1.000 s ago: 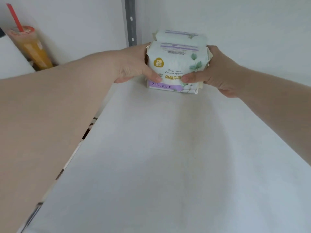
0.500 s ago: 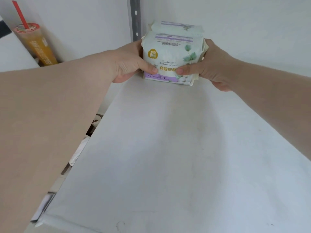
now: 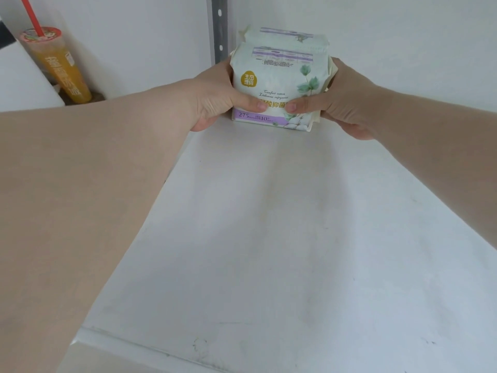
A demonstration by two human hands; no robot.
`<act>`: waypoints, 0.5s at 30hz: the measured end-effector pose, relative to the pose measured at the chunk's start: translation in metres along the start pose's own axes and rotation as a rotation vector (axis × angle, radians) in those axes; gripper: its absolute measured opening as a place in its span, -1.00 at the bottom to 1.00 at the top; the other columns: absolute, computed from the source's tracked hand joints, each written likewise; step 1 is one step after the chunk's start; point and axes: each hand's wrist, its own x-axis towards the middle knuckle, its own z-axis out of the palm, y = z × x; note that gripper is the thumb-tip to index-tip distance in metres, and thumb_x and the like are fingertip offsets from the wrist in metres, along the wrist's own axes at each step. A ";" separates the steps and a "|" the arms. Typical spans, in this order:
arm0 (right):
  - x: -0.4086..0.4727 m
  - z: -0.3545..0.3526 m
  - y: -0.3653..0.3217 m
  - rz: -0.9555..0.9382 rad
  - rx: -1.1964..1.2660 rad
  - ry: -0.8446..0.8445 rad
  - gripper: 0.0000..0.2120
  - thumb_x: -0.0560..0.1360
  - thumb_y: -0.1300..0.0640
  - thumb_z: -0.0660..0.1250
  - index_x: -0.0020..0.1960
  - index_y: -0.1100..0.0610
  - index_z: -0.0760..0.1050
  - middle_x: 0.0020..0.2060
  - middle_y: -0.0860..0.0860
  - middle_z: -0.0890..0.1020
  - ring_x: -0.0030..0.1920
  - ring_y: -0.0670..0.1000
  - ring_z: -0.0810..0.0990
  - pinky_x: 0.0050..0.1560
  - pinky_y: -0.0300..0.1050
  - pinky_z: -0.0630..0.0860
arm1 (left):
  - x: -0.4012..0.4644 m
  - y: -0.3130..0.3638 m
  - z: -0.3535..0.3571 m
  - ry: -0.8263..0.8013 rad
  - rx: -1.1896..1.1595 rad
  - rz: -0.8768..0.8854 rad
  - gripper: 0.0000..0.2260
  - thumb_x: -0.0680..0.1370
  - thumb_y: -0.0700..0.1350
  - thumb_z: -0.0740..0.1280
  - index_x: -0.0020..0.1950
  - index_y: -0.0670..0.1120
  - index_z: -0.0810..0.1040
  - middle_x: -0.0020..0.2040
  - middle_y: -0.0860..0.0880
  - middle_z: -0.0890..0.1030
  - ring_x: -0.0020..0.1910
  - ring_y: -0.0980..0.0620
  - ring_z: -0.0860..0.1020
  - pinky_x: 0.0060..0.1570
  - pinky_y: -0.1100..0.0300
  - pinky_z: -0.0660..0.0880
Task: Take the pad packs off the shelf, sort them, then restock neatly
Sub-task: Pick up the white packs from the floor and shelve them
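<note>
- Pad packs: we see two of them, one behind the other, at the far edge of the white shelf [image 3: 282, 238], close to the back wall.
- Front pad pack [image 3: 279, 84] stands upright on the shelf. It is pale with a purple band along its bottom, a yellow round logo at upper left, green leaves at right and the print "275 mm" and "10".
- Rear pad pack [image 3: 282, 36] stands just behind the front one and shows above it, with a purple strip on its top. We cannot tell whether it touches the wall.
- Our left hand [image 3: 217, 98] grips the left side of the front pack; the thumb lies across the pack's face just above the purple band, and the fingers go round the side, out of sight.
- Our right hand [image 3: 347, 103] grips the right side in the same way, its thumb across the face. The two thumb tips lie near each other at the middle of the pack, a little apart.
- Whether the hidden fingers also reach the rear pack, we cannot tell.
- A grey metal upright [image 3: 219, 25] with holes rises at the back, just left of the packs.
- Beyond the shelf's left edge, a plastic cup of orange drink [image 3: 57, 65] with a sealed lid and a red straw [image 3: 31, 13] leans against the wall, well apart from the packs.
- The shelf's near edge shows a few dark scuff marks.
</note>
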 end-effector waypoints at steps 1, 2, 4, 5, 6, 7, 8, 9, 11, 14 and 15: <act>0.001 0.000 0.000 0.012 -0.004 0.004 -0.17 0.20 0.33 0.59 0.40 0.08 0.37 0.23 -0.01 0.61 0.20 -0.02 0.61 0.18 -0.06 0.57 | -0.001 0.000 0.000 0.014 0.000 0.000 -0.20 0.18 -0.26 0.54 0.40 -0.02 0.39 0.19 -0.01 0.63 0.16 0.03 0.60 0.15 -0.05 0.55; 0.001 0.001 -0.001 0.027 -0.008 0.016 -0.11 0.16 0.30 0.62 0.41 0.07 0.35 0.23 -0.02 0.60 0.20 -0.02 0.61 0.19 -0.05 0.56 | -0.002 0.000 0.001 0.029 -0.006 0.004 -0.19 0.18 -0.27 0.54 0.40 -0.01 0.38 0.18 -0.01 0.63 0.15 0.02 0.60 0.15 -0.09 0.55; 0.001 0.001 -0.001 0.074 -0.003 0.081 0.04 0.03 0.21 0.69 0.42 0.02 0.30 0.24 -0.07 0.59 0.20 -0.04 0.60 0.23 0.00 0.54 | -0.005 -0.003 0.001 0.066 -0.041 0.017 -0.19 0.18 -0.29 0.56 0.39 0.01 0.38 0.18 -0.02 0.62 0.15 0.01 0.61 0.17 -0.17 0.51; -0.001 0.002 0.000 0.096 -0.004 0.115 0.11 -0.03 0.16 0.70 0.43 -0.01 0.27 0.24 -0.09 0.58 0.21 -0.05 0.59 0.25 0.01 0.52 | -0.006 -0.005 0.001 0.088 -0.064 0.021 -0.19 0.18 -0.30 0.56 0.37 0.04 0.38 0.18 -0.01 0.62 0.15 0.00 0.61 0.18 -0.20 0.49; -0.003 0.003 0.001 0.114 -0.017 0.151 0.20 -0.09 0.10 0.72 0.45 -0.04 0.22 0.27 -0.11 0.55 0.25 -0.05 0.56 0.29 0.04 0.49 | -0.009 -0.007 0.002 0.109 -0.080 0.021 -0.19 0.17 -0.30 0.56 0.35 0.07 0.37 0.19 0.00 0.61 0.15 0.01 0.60 0.19 -0.18 0.49; -0.008 0.006 0.002 0.136 -0.033 0.186 0.33 -0.17 0.02 0.73 0.48 -0.06 0.15 0.33 -0.11 0.50 0.30 -0.04 0.51 0.34 0.07 0.44 | -0.013 -0.009 0.003 0.130 -0.090 0.013 -0.15 0.15 -0.29 0.58 0.36 0.09 0.36 0.21 0.01 0.60 0.18 0.03 0.58 0.20 -0.14 0.51; -0.014 0.008 0.003 0.156 -0.049 0.219 0.43 -0.22 -0.05 0.73 0.52 -0.08 0.08 0.39 -0.10 0.42 0.37 -0.03 0.44 0.38 0.11 0.38 | -0.018 -0.010 0.004 0.150 -0.083 0.004 -0.08 0.10 -0.25 0.60 0.38 0.11 0.34 0.25 0.01 0.57 0.23 0.05 0.54 0.20 -0.06 0.52; -0.022 0.011 0.002 0.175 -0.062 0.249 0.49 -0.24 -0.09 0.72 0.54 -0.10 0.02 0.45 -0.09 0.34 0.42 -0.02 0.36 0.41 0.13 0.34 | -0.024 -0.009 0.006 0.171 -0.064 -0.006 -0.01 0.05 -0.21 0.60 0.42 0.12 0.30 0.31 0.01 0.52 0.30 0.07 0.48 0.22 0.03 0.51; -0.042 0.017 -0.001 0.201 -0.084 0.305 0.44 -0.16 -0.10 0.69 0.57 -0.10 -0.02 0.52 -0.05 0.23 0.47 0.00 0.25 0.44 0.15 0.27 | -0.041 -0.005 0.014 0.214 -0.014 -0.006 0.01 0.12 -0.21 0.61 0.49 0.09 0.22 0.40 0.01 0.43 0.39 0.15 0.34 0.22 0.22 0.40; -0.080 0.023 -0.014 0.218 -0.116 0.363 0.19 0.15 0.04 0.66 0.57 -0.02 0.00 0.52 0.00 0.21 0.48 0.00 0.25 0.45 0.11 0.25 | -0.079 0.006 0.029 0.330 0.037 -0.015 -0.15 0.36 -0.29 0.52 0.53 -0.02 0.15 0.44 -0.04 0.36 0.39 0.12 0.32 0.12 0.31 0.31; -0.095 0.026 -0.021 0.218 -0.132 0.381 0.12 0.22 0.07 0.64 0.57 0.00 0.02 0.52 0.01 0.23 0.47 0.00 0.27 0.45 0.06 0.26 | -0.093 0.009 0.033 0.374 0.042 -0.022 -0.20 0.38 -0.28 0.50 0.52 -0.04 0.17 0.43 -0.05 0.37 0.33 0.11 0.36 0.09 0.30 0.32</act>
